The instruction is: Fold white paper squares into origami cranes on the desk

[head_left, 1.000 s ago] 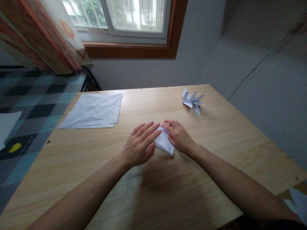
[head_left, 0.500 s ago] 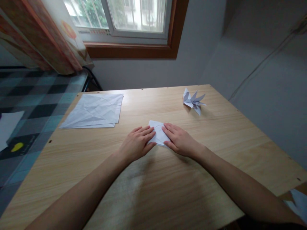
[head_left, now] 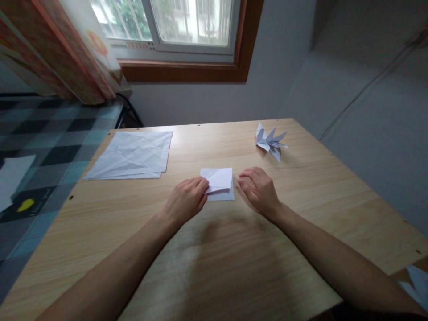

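Observation:
A small folded white paper (head_left: 221, 180) lies near the middle of the wooden table (head_left: 214, 249), its upper layer lifted at a slant above the lower one. At its left edge, my left hand (head_left: 189, 196) is closed, pinching the paper between fingers and thumb. Just right of the paper, apart from it, is my right hand (head_left: 259, 189). Its fingers are curled with a gap between thumb and forefinger, and nothing shows in them.
Several creased white sheets (head_left: 133, 154) are stacked at the table's far left. A spiky folded paper piece (head_left: 270, 141) stands at the far right. Left of the table is a surface with a checked cloth (head_left: 67, 154). A window (head_left: 194, 26) is beyond.
My right hand has come off the paper and moved right, its fingers curling. My left hand went from lying flat to pinching the left edge. The paper's upper layer has lifted.

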`<control>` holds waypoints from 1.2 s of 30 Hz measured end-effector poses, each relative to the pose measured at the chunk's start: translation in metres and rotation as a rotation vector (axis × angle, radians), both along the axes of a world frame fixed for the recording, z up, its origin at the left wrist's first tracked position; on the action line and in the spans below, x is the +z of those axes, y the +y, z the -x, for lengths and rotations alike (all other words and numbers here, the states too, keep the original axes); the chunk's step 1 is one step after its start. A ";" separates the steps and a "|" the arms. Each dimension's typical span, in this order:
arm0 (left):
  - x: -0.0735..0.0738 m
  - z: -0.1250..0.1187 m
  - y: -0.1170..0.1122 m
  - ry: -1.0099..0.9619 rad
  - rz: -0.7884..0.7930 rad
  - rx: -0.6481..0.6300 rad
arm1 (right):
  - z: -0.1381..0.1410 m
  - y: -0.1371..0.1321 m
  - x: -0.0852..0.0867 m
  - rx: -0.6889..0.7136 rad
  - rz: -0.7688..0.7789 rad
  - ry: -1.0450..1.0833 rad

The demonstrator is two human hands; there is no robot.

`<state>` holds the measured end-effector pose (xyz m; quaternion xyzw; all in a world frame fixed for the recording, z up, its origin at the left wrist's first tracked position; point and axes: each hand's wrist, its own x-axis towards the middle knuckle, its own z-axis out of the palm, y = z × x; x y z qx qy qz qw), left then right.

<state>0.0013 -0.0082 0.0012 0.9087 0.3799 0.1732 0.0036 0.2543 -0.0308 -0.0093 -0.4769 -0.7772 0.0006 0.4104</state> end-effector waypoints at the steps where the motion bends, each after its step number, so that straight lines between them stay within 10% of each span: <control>1: 0.001 0.000 -0.001 0.014 -0.012 0.029 | 0.001 -0.002 0.002 0.013 -0.035 0.001; 8: 0.003 0.000 -0.004 0.038 -0.141 0.073 | 0.027 -0.010 0.000 0.340 -0.068 -0.309; 23: 0.001 -0.006 -0.007 -0.255 -0.508 -0.113 | 0.043 0.000 -0.002 0.393 0.243 -0.446; 29: -0.003 0.002 -0.005 -0.418 -0.689 -0.166 | 0.032 -0.003 -0.003 0.457 0.136 -0.379; 36: 0.003 0.003 -0.006 -0.151 -0.579 -0.210 | 0.021 -0.001 0.000 0.399 -0.015 -0.432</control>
